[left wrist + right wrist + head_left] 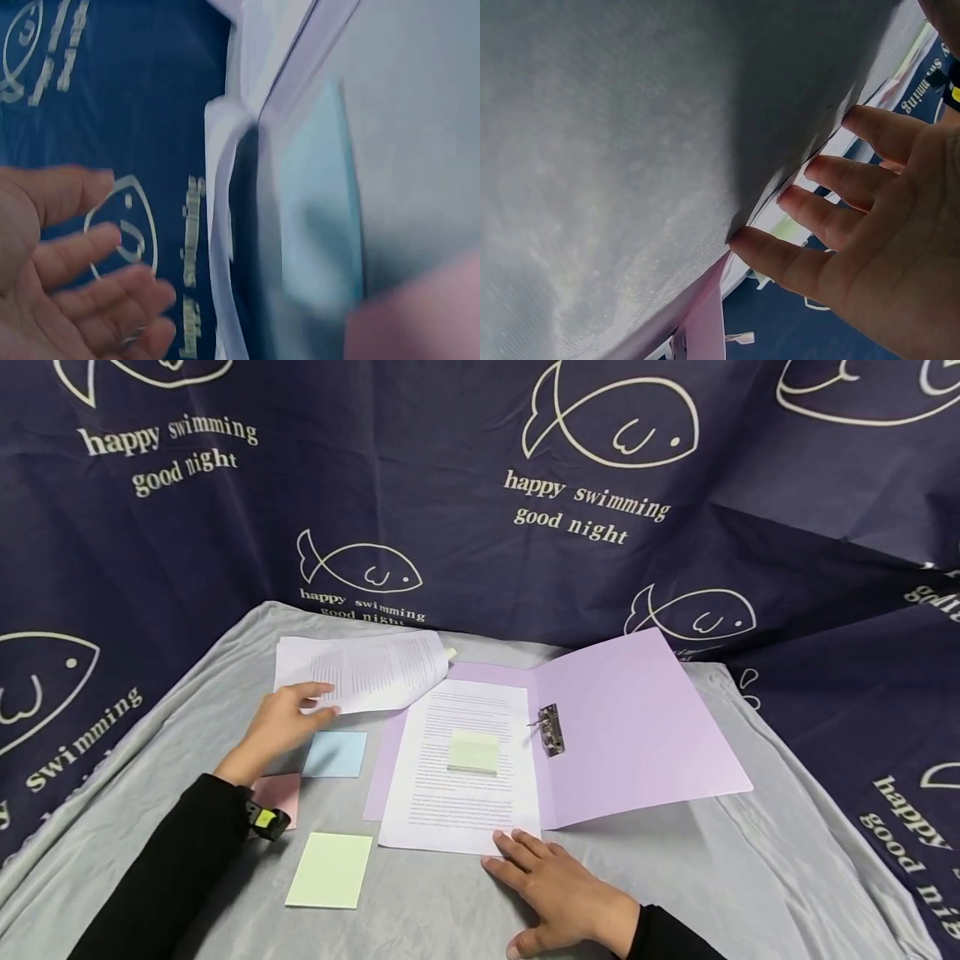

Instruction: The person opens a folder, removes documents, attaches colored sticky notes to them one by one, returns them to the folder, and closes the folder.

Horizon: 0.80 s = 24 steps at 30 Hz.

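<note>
A lilac ring folder (637,735) lies spread open, its metal clip (551,730) near the fold. Over its left cover is a printed sheet (465,802) with a pale green sticky pad (474,752) on top. My right hand (566,893) has its spread fingertips at the sheet's lower right corner. My left hand (288,720) overlaps the near edge of other printed pages (375,668), which curl up at the far left with a small yellowish tab (451,653) sticking out. In the left wrist view the left hand (90,277) has its fingers apart, nothing between them.
Blue (335,754), pink (288,793) and larger light green (328,870) sticky pads lie on the grey cloth (435,910) to the left. The pink one is partly behind the left wrist. A dark blue fish-print curtain (465,460) stands behind the table.
</note>
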Each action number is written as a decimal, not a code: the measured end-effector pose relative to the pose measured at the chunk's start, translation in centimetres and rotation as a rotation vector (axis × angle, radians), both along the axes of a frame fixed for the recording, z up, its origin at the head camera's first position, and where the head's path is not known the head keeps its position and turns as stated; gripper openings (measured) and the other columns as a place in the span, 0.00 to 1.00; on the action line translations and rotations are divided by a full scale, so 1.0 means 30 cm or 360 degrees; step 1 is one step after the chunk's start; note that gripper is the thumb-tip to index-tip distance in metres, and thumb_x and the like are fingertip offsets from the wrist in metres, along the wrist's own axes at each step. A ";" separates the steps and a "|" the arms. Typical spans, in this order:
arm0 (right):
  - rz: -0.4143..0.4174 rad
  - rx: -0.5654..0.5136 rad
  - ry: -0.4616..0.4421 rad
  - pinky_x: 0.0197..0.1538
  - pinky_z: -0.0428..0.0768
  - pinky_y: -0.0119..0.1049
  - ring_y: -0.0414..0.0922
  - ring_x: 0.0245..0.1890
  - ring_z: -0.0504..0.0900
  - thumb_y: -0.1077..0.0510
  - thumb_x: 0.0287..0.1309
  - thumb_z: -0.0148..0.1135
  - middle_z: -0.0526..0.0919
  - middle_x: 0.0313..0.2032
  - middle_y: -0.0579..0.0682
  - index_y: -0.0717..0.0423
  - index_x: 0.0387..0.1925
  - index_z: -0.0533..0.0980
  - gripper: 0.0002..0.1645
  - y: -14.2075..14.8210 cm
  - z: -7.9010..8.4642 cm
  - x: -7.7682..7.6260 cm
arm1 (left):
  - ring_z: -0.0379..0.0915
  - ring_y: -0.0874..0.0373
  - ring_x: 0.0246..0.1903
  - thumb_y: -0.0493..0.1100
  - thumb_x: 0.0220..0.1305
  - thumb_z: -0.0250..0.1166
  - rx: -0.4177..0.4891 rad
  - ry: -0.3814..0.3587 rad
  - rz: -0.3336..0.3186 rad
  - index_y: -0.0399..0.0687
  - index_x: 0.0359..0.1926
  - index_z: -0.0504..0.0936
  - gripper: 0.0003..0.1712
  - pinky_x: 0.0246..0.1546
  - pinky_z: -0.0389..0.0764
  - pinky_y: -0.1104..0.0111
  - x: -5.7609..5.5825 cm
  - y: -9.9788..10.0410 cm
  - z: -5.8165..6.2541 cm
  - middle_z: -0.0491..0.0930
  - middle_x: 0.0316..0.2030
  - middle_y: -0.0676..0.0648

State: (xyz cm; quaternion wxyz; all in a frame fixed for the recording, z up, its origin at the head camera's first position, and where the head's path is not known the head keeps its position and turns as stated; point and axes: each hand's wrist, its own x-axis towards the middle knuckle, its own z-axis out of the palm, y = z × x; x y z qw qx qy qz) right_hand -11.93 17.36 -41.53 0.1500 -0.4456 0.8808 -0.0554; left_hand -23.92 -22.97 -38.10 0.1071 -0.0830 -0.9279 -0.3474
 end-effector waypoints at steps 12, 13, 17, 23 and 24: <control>0.0017 -0.0062 0.0031 0.49 0.68 0.59 0.59 0.65 0.56 0.25 0.44 0.57 0.55 0.68 0.58 0.49 0.68 0.60 0.55 0.000 -0.008 0.003 | 0.76 0.43 0.36 0.45 0.63 0.52 0.0234 -0.0569 0.0486 0.21 0.59 0.63 0.32 0.34 0.75 0.59 -0.017 -0.216 -0.033 0.69 0.49 0.25; 0.0018 -0.0067 0.0031 0.49 0.67 0.59 0.59 0.65 0.55 0.25 0.44 0.57 0.55 0.68 0.58 0.49 0.68 0.60 0.55 0.000 -0.008 0.003 | 0.77 0.47 0.32 0.44 0.63 0.52 0.0280 -0.0615 0.0485 0.19 0.59 0.61 0.33 0.33 0.76 0.62 -0.017 -0.224 -0.035 0.69 0.49 0.25; 0.0017 -0.0083 0.0030 0.49 0.67 0.59 0.59 0.65 0.55 0.25 0.44 0.57 0.55 0.68 0.58 0.49 0.68 0.60 0.54 0.002 -0.008 0.004 | 0.72 0.60 0.23 0.39 0.61 0.53 0.0506 -0.0701 0.0431 0.14 0.55 0.61 0.30 0.30 0.78 0.68 -0.026 -0.238 -0.040 0.70 0.38 0.31; 0.0009 -0.0090 0.0033 0.50 0.66 0.59 0.59 0.65 0.55 0.26 0.44 0.58 0.55 0.68 0.58 0.49 0.68 0.60 0.54 0.002 -0.006 0.007 | 0.69 0.61 0.21 0.32 0.57 0.50 0.0646 -0.0724 0.0354 0.22 0.33 0.70 0.10 0.28 0.78 0.69 -0.047 -0.241 -0.057 0.67 0.18 0.49; 0.0008 -0.0090 0.0033 0.50 0.66 0.59 0.59 0.65 0.55 0.26 0.44 0.58 0.55 0.68 0.58 0.49 0.68 0.60 0.54 0.002 -0.006 0.007 | 0.69 0.61 0.20 0.32 0.57 0.50 0.0647 -0.0728 0.0364 0.24 0.30 0.70 0.09 0.27 0.77 0.69 -0.049 -0.243 -0.059 0.67 0.17 0.49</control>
